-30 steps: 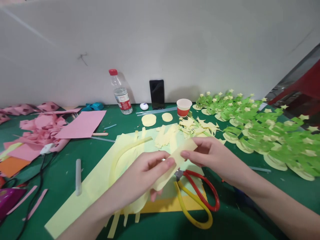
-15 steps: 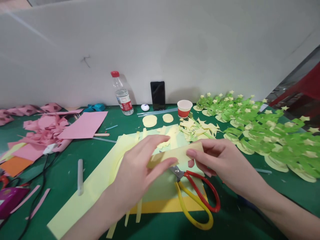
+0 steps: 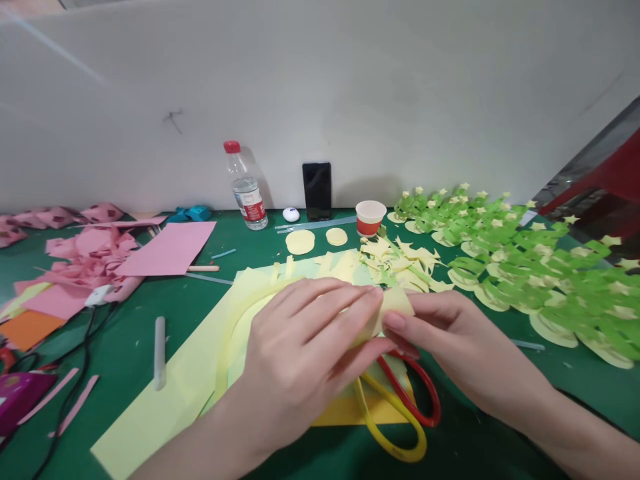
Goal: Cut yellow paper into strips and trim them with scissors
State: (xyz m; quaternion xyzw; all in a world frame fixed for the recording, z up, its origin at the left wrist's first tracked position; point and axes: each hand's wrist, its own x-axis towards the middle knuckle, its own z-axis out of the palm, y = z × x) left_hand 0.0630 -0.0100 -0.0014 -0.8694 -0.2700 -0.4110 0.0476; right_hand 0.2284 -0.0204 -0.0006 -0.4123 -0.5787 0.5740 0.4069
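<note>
Between my two hands is a folded strip of pale yellow paper (image 3: 396, 303). My left hand (image 3: 305, 340) wraps over the strip's left part, its fingers pressed together and hiding most of it. The thumb and fingers of my right hand (image 3: 440, 323) pinch the right end. Beneath them lie scissors with one red and one yellow handle (image 3: 395, 440); the blades are hidden by my left hand. Pale yellow and green paper sheets (image 3: 165, 400) spread under my hands and to the left.
Yellow paper scraps (image 3: 400, 260) lie before a paper cup (image 3: 370, 219). A bottle (image 3: 249, 193), a phone (image 3: 317, 191) and two yellow discs (image 3: 300, 242) are at the back. Green paper pieces with stars (image 3: 540, 267) fill the right; pink paper (image 3: 170, 250) and a glue stick (image 3: 159, 353) lie left.
My left hand has moved right along the strip and closed over it, covering the scissors' pivot. My right hand still pinches the strip's right end, slightly further right.
</note>
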